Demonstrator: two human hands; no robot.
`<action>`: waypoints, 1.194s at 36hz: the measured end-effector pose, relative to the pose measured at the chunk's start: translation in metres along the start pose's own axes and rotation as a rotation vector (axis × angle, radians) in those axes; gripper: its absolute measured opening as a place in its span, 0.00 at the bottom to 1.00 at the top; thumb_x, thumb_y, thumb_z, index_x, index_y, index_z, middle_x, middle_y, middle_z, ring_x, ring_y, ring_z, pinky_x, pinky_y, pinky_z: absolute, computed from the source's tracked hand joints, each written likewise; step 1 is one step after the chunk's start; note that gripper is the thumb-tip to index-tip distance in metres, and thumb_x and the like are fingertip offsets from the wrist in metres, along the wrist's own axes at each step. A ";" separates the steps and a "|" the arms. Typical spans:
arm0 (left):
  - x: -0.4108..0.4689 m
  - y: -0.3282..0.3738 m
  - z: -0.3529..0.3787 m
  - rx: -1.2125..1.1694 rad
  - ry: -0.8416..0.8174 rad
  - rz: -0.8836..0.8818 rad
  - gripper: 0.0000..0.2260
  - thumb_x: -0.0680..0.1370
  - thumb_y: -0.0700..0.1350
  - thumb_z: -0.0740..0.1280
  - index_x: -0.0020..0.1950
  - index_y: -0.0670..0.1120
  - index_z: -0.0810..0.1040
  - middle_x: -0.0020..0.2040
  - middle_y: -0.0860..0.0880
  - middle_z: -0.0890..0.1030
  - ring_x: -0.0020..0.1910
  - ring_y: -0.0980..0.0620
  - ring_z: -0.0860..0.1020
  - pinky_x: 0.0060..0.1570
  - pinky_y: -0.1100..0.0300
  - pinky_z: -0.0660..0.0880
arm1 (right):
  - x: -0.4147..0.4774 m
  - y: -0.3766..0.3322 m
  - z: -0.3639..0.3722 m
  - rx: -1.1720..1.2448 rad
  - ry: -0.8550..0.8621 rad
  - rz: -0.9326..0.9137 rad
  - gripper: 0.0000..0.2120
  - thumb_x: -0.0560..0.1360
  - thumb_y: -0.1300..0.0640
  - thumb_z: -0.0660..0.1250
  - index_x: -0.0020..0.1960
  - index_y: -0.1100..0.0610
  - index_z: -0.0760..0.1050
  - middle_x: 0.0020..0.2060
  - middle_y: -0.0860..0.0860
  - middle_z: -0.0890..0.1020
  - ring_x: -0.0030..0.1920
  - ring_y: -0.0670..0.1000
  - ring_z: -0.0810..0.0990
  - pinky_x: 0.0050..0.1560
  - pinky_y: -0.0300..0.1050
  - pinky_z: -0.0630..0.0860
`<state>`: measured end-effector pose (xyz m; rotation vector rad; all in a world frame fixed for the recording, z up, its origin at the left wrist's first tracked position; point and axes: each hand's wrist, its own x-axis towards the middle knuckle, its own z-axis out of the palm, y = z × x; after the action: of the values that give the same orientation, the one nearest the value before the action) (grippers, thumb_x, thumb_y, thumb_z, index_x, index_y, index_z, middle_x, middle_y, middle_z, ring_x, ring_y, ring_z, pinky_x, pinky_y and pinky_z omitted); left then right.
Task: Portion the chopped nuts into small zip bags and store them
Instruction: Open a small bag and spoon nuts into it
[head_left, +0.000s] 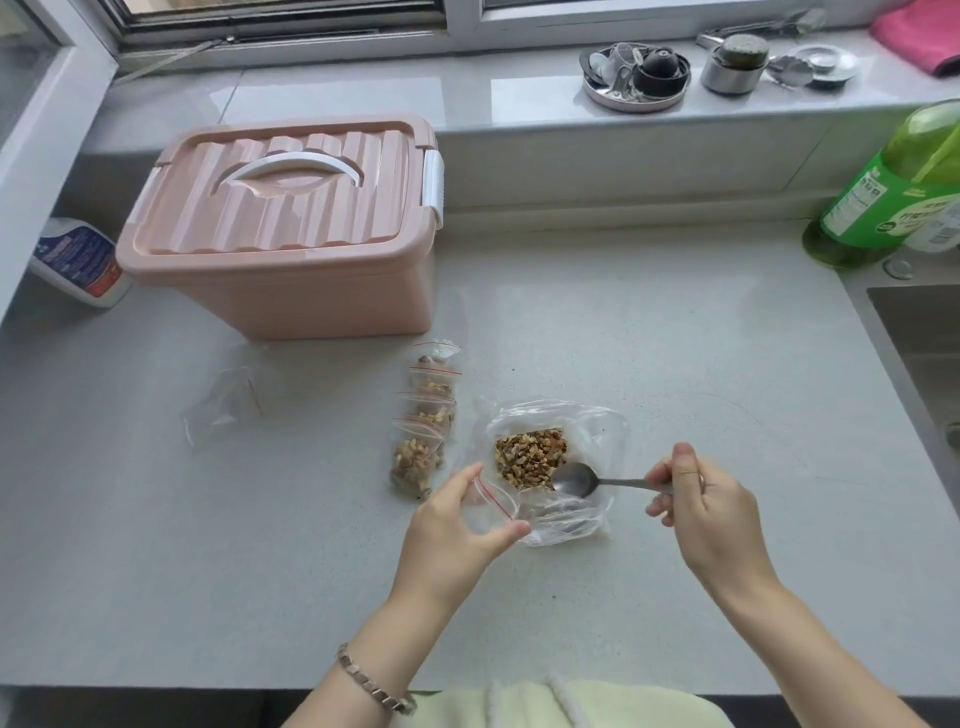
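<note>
A pile of chopped nuts (530, 457) lies on an opened clear plastic bag (576, 514) in the middle of the counter. My left hand (457, 530) holds a small empty zip bag (491, 506) with a red strip, its mouth open, just left of the pile. My right hand (701, 504) grips a metal spoon (576, 480) by the handle; the empty bowl touches the pile's near right edge. Several filled zip bags (423, 426) lie in an overlapping row left of the pile.
A pink lidded storage box (291, 228) stands at the back left, a white bottle (78, 260) beside it. Spare empty bags (228, 400) lie left of the filled ones. A green bottle (893, 192) and the sink edge (904, 353) are at the right.
</note>
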<state>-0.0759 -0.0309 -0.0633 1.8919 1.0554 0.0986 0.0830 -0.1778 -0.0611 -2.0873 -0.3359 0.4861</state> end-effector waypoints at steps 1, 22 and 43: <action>0.000 0.000 0.000 0.001 -0.003 -0.006 0.33 0.65 0.52 0.77 0.68 0.52 0.69 0.58 0.56 0.75 0.56 0.62 0.68 0.56 0.70 0.62 | 0.001 0.002 0.003 -0.005 -0.008 0.012 0.21 0.81 0.51 0.52 0.36 0.56 0.76 0.26 0.53 0.79 0.31 0.49 0.78 0.37 0.43 0.73; -0.001 -0.006 -0.003 -0.005 0.001 -0.029 0.23 0.66 0.54 0.74 0.57 0.55 0.70 0.51 0.55 0.78 0.56 0.58 0.73 0.49 0.77 0.63 | 0.006 0.029 0.032 0.494 -0.224 0.501 0.18 0.80 0.51 0.53 0.46 0.60 0.77 0.36 0.56 0.83 0.30 0.45 0.80 0.31 0.33 0.77; -0.007 0.032 -0.004 -0.137 -0.111 -0.021 0.29 0.66 0.52 0.76 0.59 0.54 0.61 0.53 0.63 0.67 0.56 0.60 0.68 0.54 0.68 0.61 | 0.010 0.000 -0.027 0.521 -0.160 0.392 0.20 0.79 0.49 0.54 0.43 0.62 0.76 0.29 0.54 0.83 0.26 0.44 0.78 0.30 0.33 0.77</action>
<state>-0.0625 -0.0389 -0.0342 1.7430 0.9683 0.0518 0.1048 -0.1934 -0.0500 -1.6039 0.1118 0.8751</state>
